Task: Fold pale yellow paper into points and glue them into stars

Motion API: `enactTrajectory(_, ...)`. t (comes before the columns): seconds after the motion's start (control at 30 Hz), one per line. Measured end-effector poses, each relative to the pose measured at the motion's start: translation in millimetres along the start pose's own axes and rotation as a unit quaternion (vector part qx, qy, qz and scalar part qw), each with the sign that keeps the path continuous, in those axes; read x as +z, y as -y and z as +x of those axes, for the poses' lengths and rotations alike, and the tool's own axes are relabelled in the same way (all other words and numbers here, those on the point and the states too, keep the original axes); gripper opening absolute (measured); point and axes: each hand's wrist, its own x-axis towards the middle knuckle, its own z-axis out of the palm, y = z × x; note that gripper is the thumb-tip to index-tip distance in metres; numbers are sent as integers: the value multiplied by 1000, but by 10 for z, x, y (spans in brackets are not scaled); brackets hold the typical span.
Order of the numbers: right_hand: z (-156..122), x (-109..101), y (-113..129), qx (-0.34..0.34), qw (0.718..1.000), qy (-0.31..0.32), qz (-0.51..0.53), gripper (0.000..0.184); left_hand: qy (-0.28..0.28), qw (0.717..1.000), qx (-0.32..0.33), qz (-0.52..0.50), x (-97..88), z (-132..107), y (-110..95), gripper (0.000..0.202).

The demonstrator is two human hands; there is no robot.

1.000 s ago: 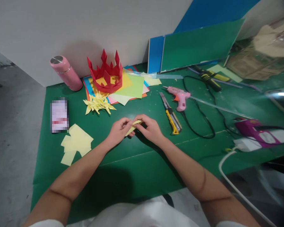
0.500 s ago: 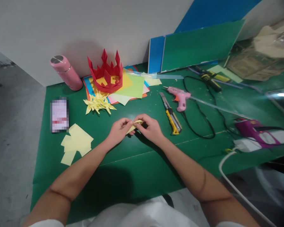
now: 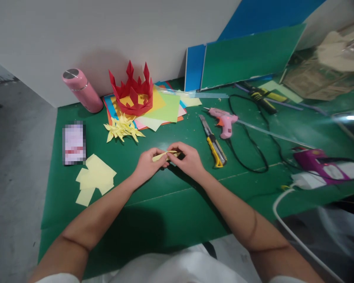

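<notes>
A small folded piece of yellow paper (image 3: pixel 159 157) is pinched between my two hands above the green table. My left hand (image 3: pixel 147 163) grips its left part with thumb and fingers. On the other side my right hand (image 3: pixel 185 158) closes on the right part, and the fingers hide some of the folds. Left of my hands lies a loose pile of pale yellow paper pieces (image 3: pixel 96 175). Beyond them sits a cluster of folded yellow paper shapes with pointed tips (image 3: pixel 124 129). A red folded-paper crown (image 3: pixel 134 96) stands on coloured paper sheets (image 3: pixel 169 106) behind that cluster.
A yellow utility knife (image 3: pixel 214 145) and a pink glue gun (image 3: pixel 224 121) with a looping black cord lie to the right. Farther right is a purple and white power block (image 3: pixel 315 167). A pink bottle (image 3: pixel 84 92) and a blurred-out rectangular item (image 3: pixel 74 142) are at left.
The folded yellow paper has turned in my fingers from a slant to nearly level, and more of its left end shows. My hands have hardly shifted.
</notes>
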Motion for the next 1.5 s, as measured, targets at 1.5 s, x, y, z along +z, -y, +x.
enactTrajectory(1.5,15,-93,42,-292,927,-16,-233,11,-72,992,7,-107,13,75,25,23)
